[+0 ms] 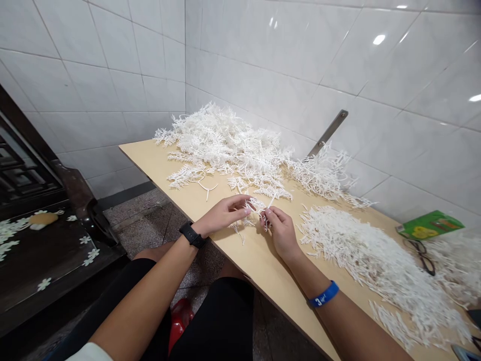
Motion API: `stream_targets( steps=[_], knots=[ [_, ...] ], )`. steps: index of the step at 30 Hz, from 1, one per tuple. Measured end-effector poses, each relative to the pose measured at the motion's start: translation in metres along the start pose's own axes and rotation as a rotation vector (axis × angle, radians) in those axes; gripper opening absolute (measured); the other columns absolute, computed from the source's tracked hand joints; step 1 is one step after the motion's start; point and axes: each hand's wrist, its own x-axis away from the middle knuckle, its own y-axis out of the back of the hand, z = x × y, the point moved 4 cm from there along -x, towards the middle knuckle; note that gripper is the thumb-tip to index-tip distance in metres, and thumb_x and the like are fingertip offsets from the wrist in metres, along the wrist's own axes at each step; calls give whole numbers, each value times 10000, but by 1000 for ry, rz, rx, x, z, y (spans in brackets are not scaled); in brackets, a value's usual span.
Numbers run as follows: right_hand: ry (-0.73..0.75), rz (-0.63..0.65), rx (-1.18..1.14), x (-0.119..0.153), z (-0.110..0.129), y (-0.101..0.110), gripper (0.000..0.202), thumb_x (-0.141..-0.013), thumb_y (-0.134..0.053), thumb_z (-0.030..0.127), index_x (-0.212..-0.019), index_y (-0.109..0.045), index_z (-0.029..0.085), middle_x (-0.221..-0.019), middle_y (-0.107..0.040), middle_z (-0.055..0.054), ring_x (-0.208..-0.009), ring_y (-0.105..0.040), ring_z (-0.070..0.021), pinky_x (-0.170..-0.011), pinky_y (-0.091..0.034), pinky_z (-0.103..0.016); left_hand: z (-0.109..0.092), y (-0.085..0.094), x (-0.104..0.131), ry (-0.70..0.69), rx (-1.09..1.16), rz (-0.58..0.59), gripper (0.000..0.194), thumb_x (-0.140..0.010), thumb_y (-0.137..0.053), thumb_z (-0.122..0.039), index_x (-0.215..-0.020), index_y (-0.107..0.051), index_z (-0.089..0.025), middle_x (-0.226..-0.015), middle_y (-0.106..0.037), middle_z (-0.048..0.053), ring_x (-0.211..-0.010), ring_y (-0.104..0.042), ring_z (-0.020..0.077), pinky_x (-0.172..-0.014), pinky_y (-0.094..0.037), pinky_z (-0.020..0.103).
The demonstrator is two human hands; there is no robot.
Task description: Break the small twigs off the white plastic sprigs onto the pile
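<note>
A small white plastic-looking branched sprig (pixel 257 203) is held just above the table's front edge, between my two hands. My right hand (pixel 281 231) pinches its stem between thumb and fingers. On the other side, the curved fingers and thumb of my left hand (pixel 227 215) close about the sprig's fine tips. Beyond my hands spreads a large heap of similar white sprigs (pixel 229 138), with a bare forked stem (pixel 208 189) in front of it. Right of my right hand lies a long pile of short loose white pieces (pixel 368 250).
The wooden tabletop (pixel 263 265) meets a tiled wall; a metal bar (pixel 326 133) leans there. A green packet (pixel 430 225) and dark-framed glasses (pixel 423 255) lie at the right. A dark carved chair (pixel 75 190) with white flower shapes stands left. Below is a red shoe (pixel 180 318).
</note>
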Motion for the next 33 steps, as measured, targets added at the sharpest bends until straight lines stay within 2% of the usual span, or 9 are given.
stream_targets(
  steps=[4,10,14,17,19,21,24,29,33],
  knots=[
    [18,-28,56,1,3,1,331,-907,-552,417,-674,-588,184,-606,-550,6,-574,-486,-126,-579,-407,-274,-1,-5,0,4,-39,102,339,-800,-706,-408,-995,-620,-145,-888,-640,40,-842,-595,163,-776,-469,292],
    [27,-29,148,1,1,-1,344,-910,-539,429,-669,-570,186,-611,-540,7,-592,-498,-130,-599,-412,-273,-6,-3,1,-10,-129,16,334,-852,-609,-456,-761,-629,-135,-746,-620,20,-732,-566,141,-714,-436,262],
    [-9,-145,114,0,-3,3,222,-874,-582,404,-981,-598,211,-784,-578,-3,-680,-528,-141,-627,-443,-270,-7,-4,3,16,-140,17,394,-865,-566,-488,-730,-648,-128,-706,-628,33,-687,-564,141,-678,-432,257],
    [102,-220,194,2,4,5,297,-875,-588,373,-1141,-554,244,-1026,-592,-48,-838,-558,-165,-724,-464,-299,-8,-5,3,3,-133,44,395,-874,-553,-492,-755,-658,-130,-725,-636,39,-708,-575,148,-693,-439,260],
    [222,-139,298,4,11,0,201,-876,-600,360,-1032,-591,234,-1033,-594,-55,-892,-554,-182,-770,-451,-315,-8,-6,3,-9,-149,62,395,-886,-538,-489,-742,-640,-135,-713,-613,27,-697,-556,140,-681,-428,253],
    [306,-9,388,6,15,-8,121,-879,-609,342,-885,-597,221,-915,-595,-42,-856,-549,-187,-767,-433,-320,-7,-6,3,-24,-181,77,402,-897,-522,-483,-702,-603,-141,-679,-564,4,-663,-511,123,-648,-399,241],
    [348,113,450,9,17,-16,197,-918,-555,315,-751,-557,212,-785,-567,-27,-771,-539,-179,-722,-416,-314,-7,-5,2,-42,-221,79,419,-907,-502,-481,-658,-554,-147,-637,-498,-17,-627,-452,111,-613,-364,234],
    [332,126,494,13,15,-18,318,-940,-500,325,-647,-456,209,-630,-489,12,-604,-467,-140,-595,-361,-281,-11,-4,3,-83,-246,37,399,-901,-508,-458,-658,-585,-151,-682,-555,7,-669,-502,130,-649,-393,243],
    [306,127,539,13,16,-19,335,-917,-478,290,-601,-399,209,-540,-421,35,-517,-400,-115,-533,-313,-265,-10,-1,2,-56,-251,-59,391,-905,-496,-434,-678,-636,-148,-734,-624,38,-705,-557,145,-688,-419,253]
  ],
)
